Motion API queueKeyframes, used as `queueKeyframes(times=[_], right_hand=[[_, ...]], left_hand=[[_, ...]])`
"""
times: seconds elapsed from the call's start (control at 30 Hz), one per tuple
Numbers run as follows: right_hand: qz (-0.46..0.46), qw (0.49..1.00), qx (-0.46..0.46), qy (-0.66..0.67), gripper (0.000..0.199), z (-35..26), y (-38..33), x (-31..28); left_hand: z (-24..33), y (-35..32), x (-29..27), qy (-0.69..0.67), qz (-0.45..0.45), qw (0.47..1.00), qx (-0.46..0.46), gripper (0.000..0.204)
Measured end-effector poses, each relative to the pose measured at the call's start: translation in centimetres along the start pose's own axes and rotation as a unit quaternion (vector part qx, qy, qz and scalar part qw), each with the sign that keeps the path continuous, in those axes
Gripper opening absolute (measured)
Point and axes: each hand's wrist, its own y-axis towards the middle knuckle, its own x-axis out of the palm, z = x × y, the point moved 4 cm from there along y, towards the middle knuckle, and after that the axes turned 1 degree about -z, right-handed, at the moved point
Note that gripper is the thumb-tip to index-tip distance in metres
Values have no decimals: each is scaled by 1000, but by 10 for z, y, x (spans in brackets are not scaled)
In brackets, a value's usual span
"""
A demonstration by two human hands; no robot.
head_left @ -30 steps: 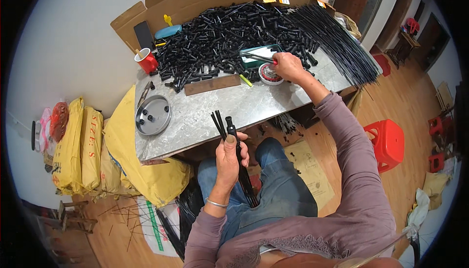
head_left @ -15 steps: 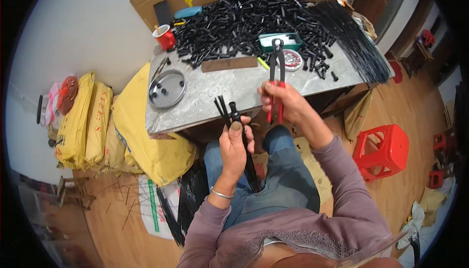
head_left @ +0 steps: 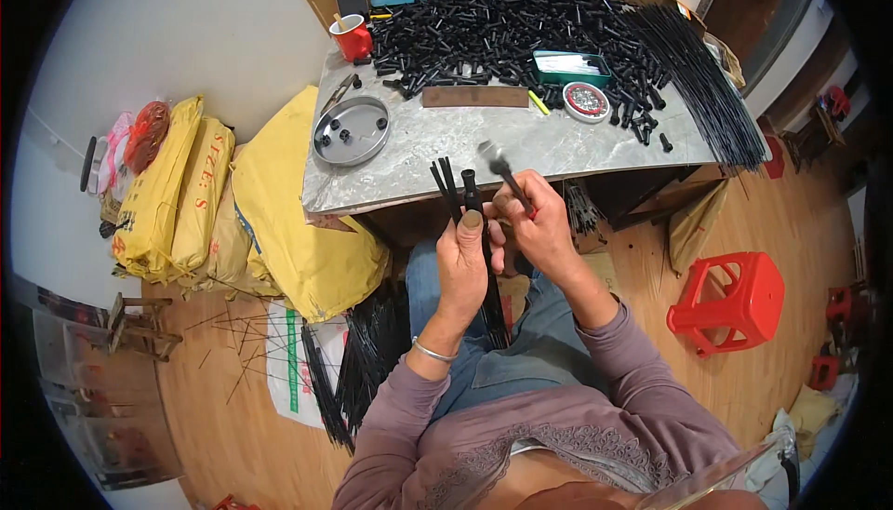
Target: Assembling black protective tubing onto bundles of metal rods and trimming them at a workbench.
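Observation:
My left hand [head_left: 465, 263] is closed around several thin black rods [head_left: 445, 181] and a black tubular piece with a flared top [head_left: 471, 192]. The rods' tips fan out above my thumb, and a dark bundle [head_left: 496, 319] trails below my fingers toward my lap. Closed on red-handled pincers [head_left: 503, 173], my right hand [head_left: 544, 235] is just right of the tube. The metal head of the pincers is blurred and tilts up to the left, apart from the tube's top. My right fingers hide most of the handles.
On the grey table [head_left: 423, 152] lie a heap of black parts [head_left: 521, 31], long black rods [head_left: 698, 82], a round metal tray [head_left: 352, 154], a brown bar [head_left: 475, 97], a green box [head_left: 571, 78] and a red mug [head_left: 351, 43]. Yellow sacks [head_left: 302, 221] stand left; a red stool [head_left: 735, 305] stands right.
My right hand has lowered and turned the pincers, bringing their head from over the table toward the left hand. My left hand keeps its hold. The whole view has shifted slightly.

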Motion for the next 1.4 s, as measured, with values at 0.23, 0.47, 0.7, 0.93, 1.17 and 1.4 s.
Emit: queueKeyframes(times=[0.23, 0.47, 0.7, 0.93, 1.17, 1.4], right_hand=[[-50, 898, 286, 329, 23, 16, -18, 15], [11, 862, 291, 415, 22, 15, -15, 17], [17, 878, 297, 375, 17, 15, -17, 12], [38, 932, 205, 297, 17, 23, -16, 9], [-17, 861, 304, 408, 32, 11, -20, 16], [13, 888, 287, 360, 28, 23, -19, 17]], left_hand=[[6, 0, -4, 23, 33, 999, 14, 49], [1, -2, -2, 29, 24, 999, -12, 50], [-1, -2, 2, 40, 20, 999, -24, 50], [-1, -1, 3, 57, 37, 998, -7, 49], [1, 0, 5, 59, 9, 998, 8, 47], [3, -4, 14, 66, -4, 998, 10, 50]])
